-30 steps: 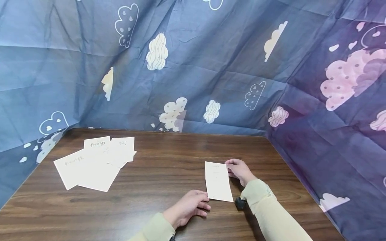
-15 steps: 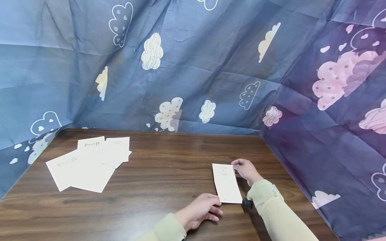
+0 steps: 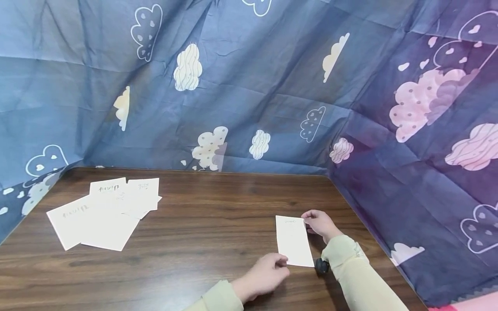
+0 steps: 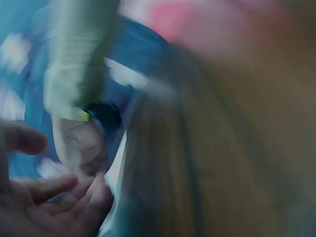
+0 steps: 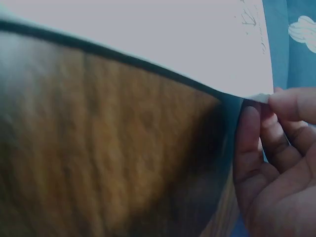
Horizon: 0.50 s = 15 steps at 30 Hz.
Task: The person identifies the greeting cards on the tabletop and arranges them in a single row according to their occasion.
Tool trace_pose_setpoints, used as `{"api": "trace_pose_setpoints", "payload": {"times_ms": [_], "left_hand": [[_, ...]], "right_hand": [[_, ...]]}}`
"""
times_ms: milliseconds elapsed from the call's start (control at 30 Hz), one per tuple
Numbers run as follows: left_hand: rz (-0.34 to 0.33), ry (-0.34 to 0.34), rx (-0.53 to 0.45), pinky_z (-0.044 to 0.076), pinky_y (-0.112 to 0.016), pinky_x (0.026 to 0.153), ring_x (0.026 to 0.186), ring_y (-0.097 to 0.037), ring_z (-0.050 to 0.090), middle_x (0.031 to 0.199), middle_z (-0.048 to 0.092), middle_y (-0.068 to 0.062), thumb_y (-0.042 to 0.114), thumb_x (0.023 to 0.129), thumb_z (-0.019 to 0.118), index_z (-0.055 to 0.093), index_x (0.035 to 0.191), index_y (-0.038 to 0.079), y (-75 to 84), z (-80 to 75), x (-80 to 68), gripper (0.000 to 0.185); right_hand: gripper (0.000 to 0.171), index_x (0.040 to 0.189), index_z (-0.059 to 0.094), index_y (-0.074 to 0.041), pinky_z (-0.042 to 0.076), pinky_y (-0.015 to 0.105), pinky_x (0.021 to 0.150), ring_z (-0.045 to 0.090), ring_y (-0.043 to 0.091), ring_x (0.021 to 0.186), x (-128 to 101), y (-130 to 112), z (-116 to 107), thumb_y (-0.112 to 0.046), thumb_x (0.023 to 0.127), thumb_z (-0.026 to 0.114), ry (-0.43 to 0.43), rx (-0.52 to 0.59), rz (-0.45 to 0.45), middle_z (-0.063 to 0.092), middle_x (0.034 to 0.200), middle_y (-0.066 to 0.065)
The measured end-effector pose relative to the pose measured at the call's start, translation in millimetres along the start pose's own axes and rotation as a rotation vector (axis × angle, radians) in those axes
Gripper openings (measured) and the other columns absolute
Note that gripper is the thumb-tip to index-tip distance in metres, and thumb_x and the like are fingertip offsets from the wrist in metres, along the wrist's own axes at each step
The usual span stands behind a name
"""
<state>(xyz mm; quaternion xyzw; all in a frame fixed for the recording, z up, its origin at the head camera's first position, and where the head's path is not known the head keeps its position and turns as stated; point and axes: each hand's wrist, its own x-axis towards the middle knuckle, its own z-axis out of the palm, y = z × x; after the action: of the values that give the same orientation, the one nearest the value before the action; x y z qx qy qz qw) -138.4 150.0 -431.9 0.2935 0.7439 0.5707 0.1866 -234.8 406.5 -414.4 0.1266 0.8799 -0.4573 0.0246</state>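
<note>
Paper slip (image 3: 293, 241): narrow white strip with faint writing at its far end, lying near the table's (image 3: 210, 224) right edge, toward the near side.
Right hand (image 3: 320, 224): fingertips (image 5: 289, 103) pinch the slip's far right corner, lifting that edge off the wood.
Left hand (image 3: 267, 273): fingers curled at the slip's near left corner; whether they pinch it cannot be told.
Loose sheets (image 3: 102, 212): overlapping white pages near the far left corner.

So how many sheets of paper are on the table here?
4 visible: one folded sheet between both hands, and three overlapping sheets at the table's far left. That pile may hide more underneath.
</note>
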Motion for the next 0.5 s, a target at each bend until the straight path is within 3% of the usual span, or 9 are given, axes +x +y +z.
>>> {"api": "trace_pose_setpoints", "payload": {"times_ms": [100,133,200,267,367,500], "left_hand": [[0.244,0.035,0.665,0.051,-0.026,0.093,0.110,-0.012,0.063,0.117,0.068,-0.002,0.020,0.088,0.066,0.073,0.115,0.005,5.3,-5.1,-0.2,0.031],[0.305,0.025,0.826,0.050,-0.027,0.095,0.115,-0.012,0.062,0.121,0.067,-0.001,0.024,0.089,0.066,0.073,0.114,0.008,7.8,-5.8,0.7,0.030],[0.338,-0.043,1.007,0.049,-0.030,0.098,0.123,-0.013,0.059,0.128,0.065,0.000,0.032,0.091,0.068,0.073,0.115,0.013,12.5,-5.2,3.3,0.032],[0.298,-0.145,1.090,0.047,-0.034,0.103,0.132,-0.014,0.053,0.138,0.061,0.000,0.041,0.092,0.070,0.071,0.122,0.015,15.9,-3.6,7.6,0.040],[0.197,-0.284,1.097,0.043,-0.041,0.108,0.139,-0.015,0.047,0.149,0.054,0.001,0.049,0.092,0.070,0.066,0.136,0.016,17.1,-0.8,15.0,0.055],[0.143,-0.339,1.071,0.042,-0.043,0.110,0.141,-0.015,0.045,0.152,0.051,0.002,0.050,0.093,0.069,0.065,0.138,0.016,15.1,1.5,21.7,0.057]], "right_hand": [[0.019,0.112,0.062,0.011,0.057,0.040,0.081,0.063,0.026,0.093,3.2,2.8,-2.7,-0.001,0.101,0.053,-0.013,-0.035,-0.010,0.063,0.097,0.013],[0.018,0.112,0.062,0.010,0.056,0.040,0.081,0.063,0.026,0.094,4.1,3.6,-4.4,-0.001,0.102,0.053,-0.011,-0.050,-0.010,0.063,0.097,0.014],[0.018,0.112,0.062,0.010,0.056,0.042,0.083,0.064,0.028,0.096,4.7,4.8,-7.4,-0.002,0.102,0.052,-0.005,-0.075,-0.007,0.064,0.099,0.015],[0.018,0.111,0.063,0.010,0.057,0.043,0.083,0.064,0.030,0.097,5.5,6.9,-9.3,-0.002,0.102,0.053,0.002,-0.087,0.003,0.065,0.101,0.017],[0.021,0.115,0.062,0.012,0.057,0.044,0.083,0.065,0.031,0.100,4.4,8.4,-10.6,-0.002,0.102,0.053,0.000,-0.094,0.008,0.066,0.108,0.023],[0.031,0.126,0.060,0.013,0.054,0.048,0.085,0.065,0.036,0.101,-8.7,3.8,-13.1,-0.001,0.099,0.054,0.013,-0.259,-0.087,0.063,0.123,0.031]]}}
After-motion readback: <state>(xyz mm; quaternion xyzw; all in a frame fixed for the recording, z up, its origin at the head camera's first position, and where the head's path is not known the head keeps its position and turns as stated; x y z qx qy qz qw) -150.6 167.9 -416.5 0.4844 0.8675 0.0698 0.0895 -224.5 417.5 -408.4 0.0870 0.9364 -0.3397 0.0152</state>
